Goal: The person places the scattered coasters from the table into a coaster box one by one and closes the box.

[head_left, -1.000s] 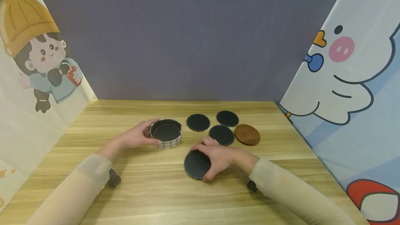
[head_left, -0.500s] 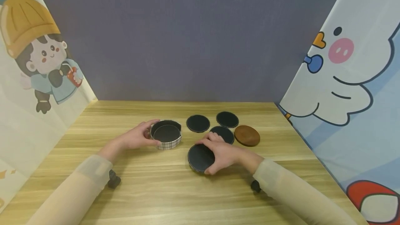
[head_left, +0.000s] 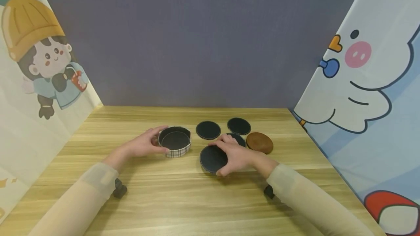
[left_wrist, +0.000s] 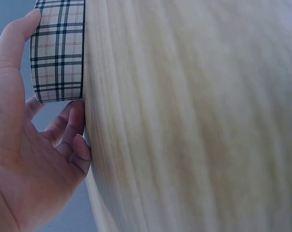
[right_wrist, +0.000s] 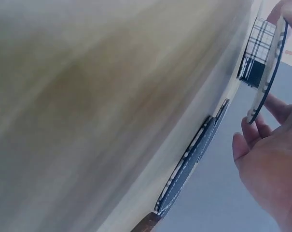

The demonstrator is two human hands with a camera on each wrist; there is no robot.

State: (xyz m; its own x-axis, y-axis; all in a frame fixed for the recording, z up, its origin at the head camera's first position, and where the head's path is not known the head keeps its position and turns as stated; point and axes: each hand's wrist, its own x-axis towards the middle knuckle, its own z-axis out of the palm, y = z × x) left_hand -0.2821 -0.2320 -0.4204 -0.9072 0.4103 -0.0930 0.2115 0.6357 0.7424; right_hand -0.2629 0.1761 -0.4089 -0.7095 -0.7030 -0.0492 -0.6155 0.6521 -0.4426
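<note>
Between the right hand's (head_left: 237, 156) curled fingers (head_left: 219, 142) sits a dark round coaster (head_left: 213, 158), pinched at its edge, apparently lifted off the surface (head_left: 183, 199). Beyond it, the left hand (head_left: 142, 144) grips the plaid holder (head_left: 174, 141), fingers half-closed around its wall.

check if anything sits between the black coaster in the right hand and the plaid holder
Nothing visible does. The right hand holds the black coaster lifted off the table, just right of the plaid holder, with only bare wood between them. The left hand grips the holder's far left side, clear of that gap.
</note>
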